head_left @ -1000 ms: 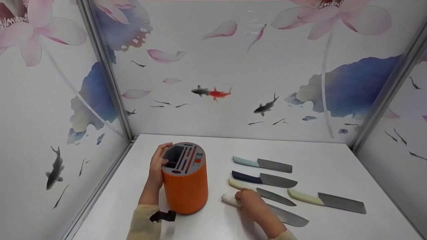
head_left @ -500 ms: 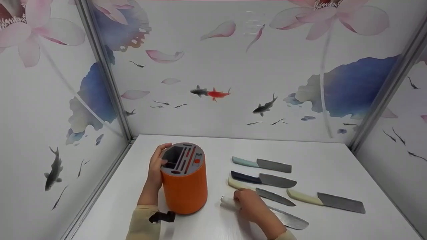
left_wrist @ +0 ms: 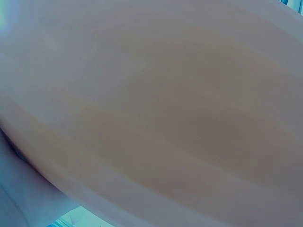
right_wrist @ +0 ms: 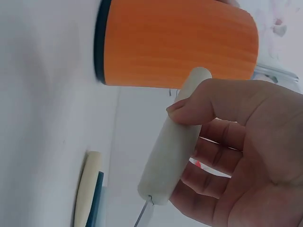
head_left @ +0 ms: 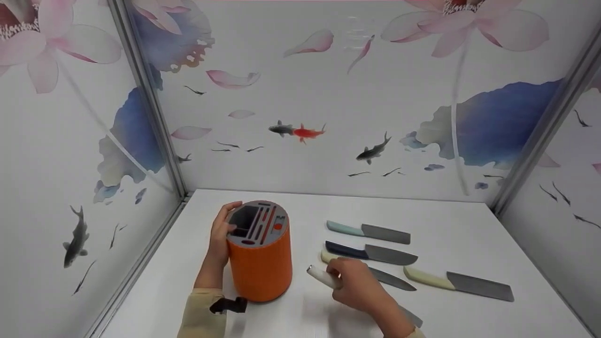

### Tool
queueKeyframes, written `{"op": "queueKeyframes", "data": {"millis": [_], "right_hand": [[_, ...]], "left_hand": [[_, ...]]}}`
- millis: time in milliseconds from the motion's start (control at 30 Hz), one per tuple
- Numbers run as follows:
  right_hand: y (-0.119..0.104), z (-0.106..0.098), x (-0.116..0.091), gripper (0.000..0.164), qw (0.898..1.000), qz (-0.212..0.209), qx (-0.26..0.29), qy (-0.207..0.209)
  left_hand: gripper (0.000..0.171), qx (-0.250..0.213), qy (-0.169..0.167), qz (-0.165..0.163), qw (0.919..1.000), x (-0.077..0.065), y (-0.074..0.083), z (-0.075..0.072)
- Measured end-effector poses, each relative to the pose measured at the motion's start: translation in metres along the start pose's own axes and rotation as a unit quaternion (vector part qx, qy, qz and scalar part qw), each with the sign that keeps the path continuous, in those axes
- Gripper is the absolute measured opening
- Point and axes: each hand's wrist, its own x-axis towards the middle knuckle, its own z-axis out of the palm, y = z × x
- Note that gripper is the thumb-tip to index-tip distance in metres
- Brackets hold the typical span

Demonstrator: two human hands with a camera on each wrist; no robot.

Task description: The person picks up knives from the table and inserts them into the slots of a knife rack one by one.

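Observation:
An orange, round knife block (head_left: 261,272) with a grey slotted top stands upright on the white table. My left hand (head_left: 219,239) holds it from the left, fingers round its far side and thumb over the top rim. In my right hand (head_left: 357,284) is a kitchen knife (head_left: 323,277), its cream-white handle pinched between thumb and fingers. The right wrist view shows that handle (right_wrist: 170,151) above the table, with only the start of the blade. In the head view the hand and forearm hide most of the blade. The left wrist view is mostly blurred skin or surface.
Further right lie a light-blue-handled knife (head_left: 386,233), a dark-blue-handled knife (head_left: 390,254), a yellow-handled pointed knife (head_left: 393,280), partly behind my right hand, and a yellow-handled cleaver (head_left: 480,284). Printed panels (head_left: 328,94) wall in the table (head_left: 300,206) at the back and sides.
My right hand has lifted the white-handled knife off the table, its handle end rising slightly towards the knife block. The left hand and block stay in place.

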Motion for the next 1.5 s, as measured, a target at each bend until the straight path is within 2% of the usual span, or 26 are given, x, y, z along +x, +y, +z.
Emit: {"op": "queueKeyframes", "data": {"millis": [367,567,667,967,1200,1500], "right_hand": [[-0.004,-0.035,-0.012,0.034,0.992,-0.011,0.118,0.043],[-0.003,-0.048,-0.018,0.036,0.975,-0.008,0.211,0.076],[-0.004,-0.053,-0.022,0.037,0.965,-0.01,0.24,0.102],[-0.007,-0.064,-0.026,0.037,0.938,0.014,0.284,0.198],[-0.012,-0.07,-0.03,0.04,0.917,0.025,0.317,0.24],[-0.017,-0.077,-0.034,0.04,0.911,0.019,0.33,0.248]], "left_hand": [[0.068,-0.01,-0.003,-0.005,0.9999,0.0,0.001,0.0],[0.068,-0.008,0.005,-0.014,0.9999,-0.001,0.0,0.001],[0.068,-0.007,0.005,-0.014,0.9999,-0.002,0.0,0.001],[0.066,0.0,0.001,-0.009,1.0,-0.002,0.003,-0.001],[0.067,0.001,0.002,-0.011,0.9999,-0.002,0.003,-0.001],[0.064,0.004,-0.001,0.003,1.0,-0.001,0.0,0.0]]}}
